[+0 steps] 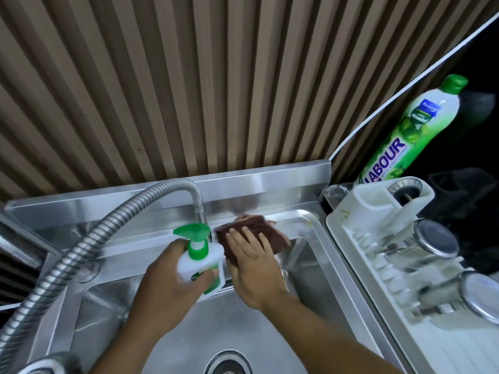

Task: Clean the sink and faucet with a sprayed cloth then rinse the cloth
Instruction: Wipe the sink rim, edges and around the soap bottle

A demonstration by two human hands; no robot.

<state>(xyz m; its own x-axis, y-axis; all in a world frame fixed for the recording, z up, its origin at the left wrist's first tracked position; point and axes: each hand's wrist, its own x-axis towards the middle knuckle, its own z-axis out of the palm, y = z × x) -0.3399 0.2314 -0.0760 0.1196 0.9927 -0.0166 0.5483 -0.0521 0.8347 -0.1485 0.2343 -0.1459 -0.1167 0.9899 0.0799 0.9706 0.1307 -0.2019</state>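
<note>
Wiping looks under way, not finished: at frame centre the right hand (253, 263) presses flat, fingers straight, on the brown cloth (249, 225) at the sink (310, 228) back ledge, beside the faucet (199, 207); the left hand (172, 276) grips the spray bottle (201, 257) (label unreadable). The faucet and the rinse look not yet done. At upper right a green bottle (410, 130) reads "LABOUR"

L hand (172, 276) gripping spray bottle (201, 261), R hand (253, 268) flat, fingers (249, 236) straight
</note>
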